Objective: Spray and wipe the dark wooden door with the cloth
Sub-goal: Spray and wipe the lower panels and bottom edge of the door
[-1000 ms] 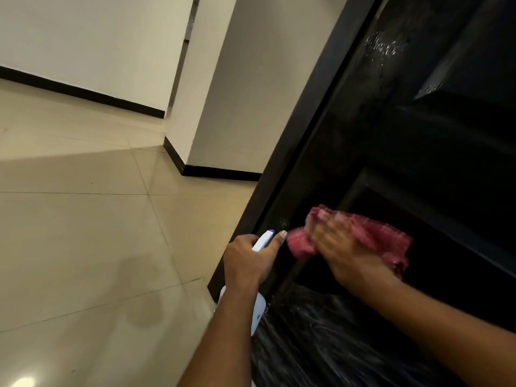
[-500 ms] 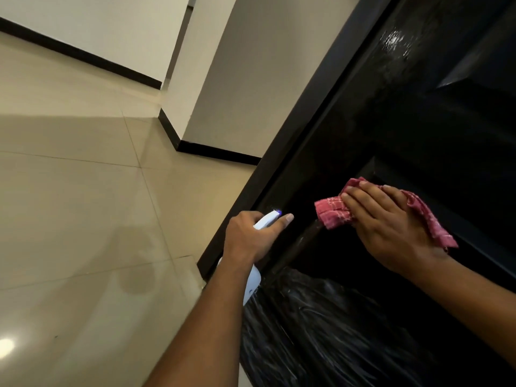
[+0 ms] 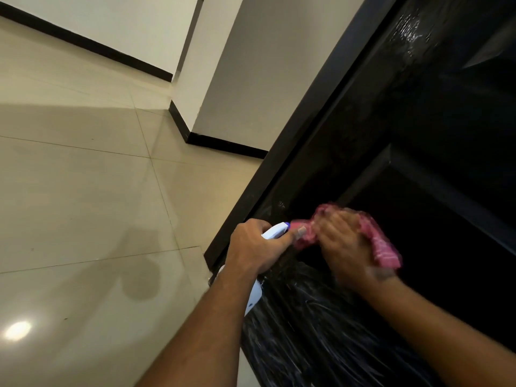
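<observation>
Door [image 3: 418, 129]: dark, panelled, filling right side of view, slanted by camera angle. Cloth [image 3: 382, 247]: pink, bunched, pressed to door at lower left corner of a recessed panel, near frame edge. Right hand [image 3: 344, 243]: laid on cloth, fingers fairly straight, pressing rather than clutching (blurred, so read with caution). Left hand [image 3: 255, 247]: curled tight round neck of white bottle [image 3: 275, 231], index finger extended past nozzle toward cloth, nearly touching it. Progress, as judged: spraying seemingly done for this stretch, with wet sheen [image 3: 410, 29] high on door and glossy streaks [image 3: 321, 331] low down; wiping under way at mid-height beside frame. Left to do, probably: streaked lower area, wet patch above, panels further right. Hidden or unclear: bottle body mostly behind left wrist; trigger not visible; door top, bottom and right edge cut off; panel interior too dark to show dirt or moisture; streaked zone below hands possibly liquid runs, possibly plastic film, cannot tell which. Also in view: pale tiled floor [image 3: 83, 205], white wall [image 3: 251, 65] with black skirting.
</observation>
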